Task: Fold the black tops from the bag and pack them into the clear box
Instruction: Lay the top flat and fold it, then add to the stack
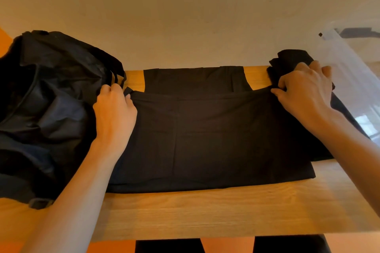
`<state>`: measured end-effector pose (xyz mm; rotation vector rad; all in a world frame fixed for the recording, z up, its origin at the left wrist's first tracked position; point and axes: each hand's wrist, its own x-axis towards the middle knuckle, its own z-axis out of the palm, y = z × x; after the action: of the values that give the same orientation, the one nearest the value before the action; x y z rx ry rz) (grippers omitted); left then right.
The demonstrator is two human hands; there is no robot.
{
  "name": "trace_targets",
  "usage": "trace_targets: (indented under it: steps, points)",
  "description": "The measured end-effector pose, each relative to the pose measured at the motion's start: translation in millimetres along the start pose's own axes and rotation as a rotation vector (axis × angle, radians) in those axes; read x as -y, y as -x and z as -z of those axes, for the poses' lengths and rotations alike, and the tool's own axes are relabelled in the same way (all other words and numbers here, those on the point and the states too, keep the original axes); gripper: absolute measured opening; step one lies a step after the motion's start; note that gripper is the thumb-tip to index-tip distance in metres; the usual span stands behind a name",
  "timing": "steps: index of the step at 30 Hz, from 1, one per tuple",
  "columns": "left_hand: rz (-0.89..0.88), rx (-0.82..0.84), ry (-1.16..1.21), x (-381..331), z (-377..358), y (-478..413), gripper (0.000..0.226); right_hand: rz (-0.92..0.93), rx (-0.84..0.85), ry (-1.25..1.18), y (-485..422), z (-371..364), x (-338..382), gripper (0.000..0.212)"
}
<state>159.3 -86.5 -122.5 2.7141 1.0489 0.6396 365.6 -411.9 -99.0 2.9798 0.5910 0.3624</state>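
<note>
From the head camera, the black top (205,135) lies flat in the middle of the wooden counter (205,215), between the bag (47,98) on the left and the clear box (349,80) on the right. That layout probably suits the job: tops come out on one side, are folded in the middle, and go in on the other.

The left hand (115,111) and the right hand (304,92) each sit at one end of a straight cloth edge that runs across the top. The fingers (281,86) of both hands are curled and seem to pinch that edge at its corners. Holding both ends likely keeps the edge taut and level, so the layer lands square over the part beneath. I judge a fold of the top is in hand, and nothing of this top is in the box yet.

The top is plain, matte black and mostly smooth, with faint vertical creases. A narrower part shows beyond the held edge, toward the wall. A bunch of black cloth (287,59) sits just past the right hand, touching the box wall. I cannot tell whether it is a sleeve of this top or a separate piece. The bag is dark, slumped and open, and its side touches the left edge of the top.
</note>
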Motion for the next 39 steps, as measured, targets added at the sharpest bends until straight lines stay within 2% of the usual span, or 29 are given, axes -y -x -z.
trace_targets:
  steps: [11,18,20,22,25,27,29,31,33,35,39]
  points:
    - [0.006,-0.036,0.035,5,-4,-9,0.015,-0.002,-0.039,-0.038,-12,1,0,0.018]
    - [0.031,0.004,0.034,7,-10,-14,0.016,0.008,-0.028,-0.001,-19,-5,5,0.020]
    - [0.056,0.032,0.035,5,-13,-13,0.020,0.023,-0.005,0.017,-19,-5,8,0.023]
    - [0.053,0.040,0.032,0,-11,-8,0.033,0.028,0.001,0.029,-15,-1,11,0.030]
    - [-0.116,0.004,-0.014,-19,-6,15,0.057,0.085,-0.047,0.017,5,14,23,0.047]
    - [-0.299,0.102,-0.040,-38,-7,35,0.067,0.214,-0.062,-0.109,33,20,50,0.054]
    - [-0.412,0.259,-0.057,-49,-18,51,0.071,0.346,0.070,-0.218,59,13,87,0.067]
    - [-0.430,0.352,-0.119,-49,-30,59,0.075,0.395,0.253,-0.226,72,-4,114,0.078]
    - [-0.356,0.410,-0.175,-38,-33,56,0.081,0.319,0.314,-0.244,68,-20,117,0.081]
    - [-0.293,0.430,-0.205,-23,-33,46,0.083,0.216,0.295,-0.244,56,-30,101,0.080]
    - [-0.261,0.436,-0.265,3,-29,30,0.090,0.064,0.336,-0.206,45,-38,59,0.080]
